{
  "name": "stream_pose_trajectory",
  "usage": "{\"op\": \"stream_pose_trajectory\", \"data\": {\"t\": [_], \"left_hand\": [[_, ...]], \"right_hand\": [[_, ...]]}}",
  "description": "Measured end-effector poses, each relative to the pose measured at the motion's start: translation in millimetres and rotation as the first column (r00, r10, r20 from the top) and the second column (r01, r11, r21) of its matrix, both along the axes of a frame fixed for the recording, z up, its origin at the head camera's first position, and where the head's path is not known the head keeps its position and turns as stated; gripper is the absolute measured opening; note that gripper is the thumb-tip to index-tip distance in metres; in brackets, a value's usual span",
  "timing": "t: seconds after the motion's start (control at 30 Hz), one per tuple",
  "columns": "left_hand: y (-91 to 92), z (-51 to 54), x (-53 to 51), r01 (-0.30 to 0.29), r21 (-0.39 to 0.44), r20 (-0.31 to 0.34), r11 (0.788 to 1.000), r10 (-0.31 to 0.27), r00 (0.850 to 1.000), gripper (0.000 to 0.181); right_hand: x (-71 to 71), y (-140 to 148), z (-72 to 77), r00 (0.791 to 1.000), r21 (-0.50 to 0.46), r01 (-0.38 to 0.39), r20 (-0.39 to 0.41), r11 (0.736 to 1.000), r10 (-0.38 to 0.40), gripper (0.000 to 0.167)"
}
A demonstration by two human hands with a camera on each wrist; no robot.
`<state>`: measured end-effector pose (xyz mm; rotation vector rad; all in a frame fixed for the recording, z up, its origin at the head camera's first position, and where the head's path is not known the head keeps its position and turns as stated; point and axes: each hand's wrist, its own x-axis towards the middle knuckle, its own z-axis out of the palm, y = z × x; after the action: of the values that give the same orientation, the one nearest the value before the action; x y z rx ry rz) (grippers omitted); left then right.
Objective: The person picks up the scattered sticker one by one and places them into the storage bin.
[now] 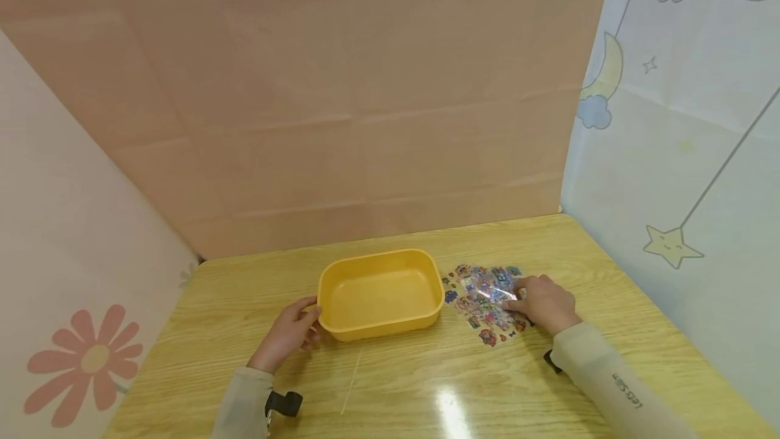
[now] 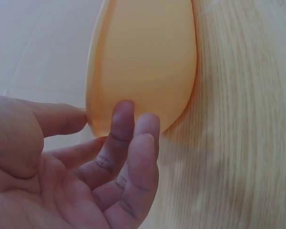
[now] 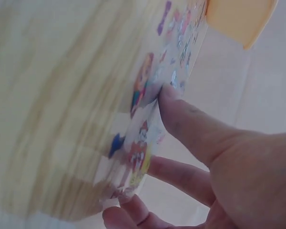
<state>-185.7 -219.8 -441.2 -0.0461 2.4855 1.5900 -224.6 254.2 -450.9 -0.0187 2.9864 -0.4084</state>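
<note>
1. Currently, the yellow tray point(image 1: 380, 295) sits open side up on the worktop point(image 1: 402, 391).
2. Left hand point(image 1: 286, 334) pinches the tray's left rim between thumb and index finger.
3. Colourful stickers point(image 1: 487, 297) lie spread in a pile, just right of the tray.
4. Right hand point(image 1: 545, 303) touches the pile's right side; cannot tell whether it grasps any.

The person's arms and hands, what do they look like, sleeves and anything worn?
Both hands, left hand and right hand, are bare. The left sleeve and right sleeve are pale cream; dark lettering marks the right one. A small black device sits at the left wrist, another black piece at the right.
</note>
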Motion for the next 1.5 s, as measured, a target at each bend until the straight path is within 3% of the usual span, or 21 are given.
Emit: {"op": "stream_pose_trajectory", "data": {"t": [0.23, 0.4, 0.47, 0.53, 0.7, 0.8, 1.03, 1.27, 1.5], "left_hand": [[-1.6, -0.8, 0.7, 0.003, -0.012, -0.003, 1.000, -0.003, 1.000, 0.045], [-1.3, 0.3, 1.2, 0.005, -0.012, -0.004, 1.000, -0.005, 1.000, 0.045], [-1.1, 0.6, 1.1, 0.008, -0.010, -0.004, 1.000, -0.008, 1.000, 0.045], [-0.9, 0.9, 0.6, 0.011, -0.008, -0.004, 1.000, -0.011, 1.000, 0.045], [-0.9, 1.0, -0.8, 0.007, 0.002, -0.006, 1.000, -0.007, 1.000, 0.049], [-0.7, 1.7, -0.4, 0.003, 0.012, -0.015, 1.000, -0.003, 1.000, 0.054], [-0.5, 2.5, -0.1, 0.006, 0.021, -0.036, 1.000, -0.006, 0.999, 0.057], [-2.5, 0.3, -0.6, 0.029, 0.006, -0.046, 1.000, -0.029, 0.999, 0.057], [-8.2, 3.3, -2.2, 0.164, -0.009, -0.018, 0.986, -0.165, 0.986, 0.081]], "right_hand": [[-1.0, -1.7, -2.9, 1.000, -0.074, 0.000, -0.015, 0.997, -0.002, 0.043], [-4.5, 1.8, -5.7, 0.999, -0.167, 0.031, 0.001, 0.985, -0.032, 0.076], [-5.4, 3.7, -4.2, 0.998, -0.192, 0.064, 0.029, 0.979, -0.060, 0.082], [-5.8, 5.9, -2.0, 0.995, -0.211, 0.091, 0.056, 0.973, -0.081, 0.076], [-3.2, 13.7, 0.4, 0.993, -0.302, 0.114, 0.060, 0.947, -0.100, 0.038], [-2.1, 20.9, 0.9, 0.995, -0.372, 0.100, 0.038, 0.923, -0.093, 0.030], [-4.7, 31.0, 14.3, 0.994, -0.481, 0.105, 0.054, 0.870, -0.091, 0.039], [-6.9, 34.7, 25.8, 0.995, -0.612, 0.104, 0.064, 0.784, -0.082, 0.045], [-10.8, 25.7, 35.8, 0.992, -0.669, 0.126, 0.081, 0.732, -0.098, 0.048]]}}
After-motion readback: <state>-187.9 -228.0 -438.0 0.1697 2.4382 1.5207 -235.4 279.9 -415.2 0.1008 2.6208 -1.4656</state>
